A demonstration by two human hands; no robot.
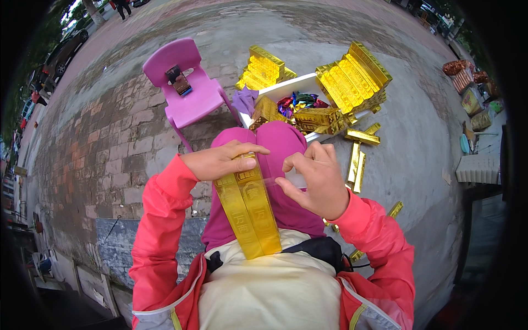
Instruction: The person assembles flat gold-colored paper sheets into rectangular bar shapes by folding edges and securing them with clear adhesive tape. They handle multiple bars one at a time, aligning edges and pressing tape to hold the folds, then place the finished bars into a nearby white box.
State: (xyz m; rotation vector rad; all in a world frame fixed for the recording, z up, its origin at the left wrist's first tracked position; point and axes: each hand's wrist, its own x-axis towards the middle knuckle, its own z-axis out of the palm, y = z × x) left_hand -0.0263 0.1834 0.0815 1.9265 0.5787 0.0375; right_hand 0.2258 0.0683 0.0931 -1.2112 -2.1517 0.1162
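Two long gold foil-paper bars (248, 212) lie side by side across my lap, their lower ends against my pale shirt. My left hand (223, 160) is closed over their far end, thumb and fingers pressing them together. To the right of them, my right hand (319, 181) is curled, with the thumb and forefinger bent toward each other. Between this thumb and the bars' right edge runs a thin strip of clear tape (269, 181). A pale, see-through patch shows behind the thumb and forefinger; the hand partly hides it.
Ahead of my knees stands a white bin (305, 83) with coloured foil and gold pieces. Stacked gold bars (352, 80) rest on its right side, another stack (264, 69) behind. Loose gold bars (356, 165) lie on the ground. A pink chair (190, 102) holds a small dark box (179, 81).
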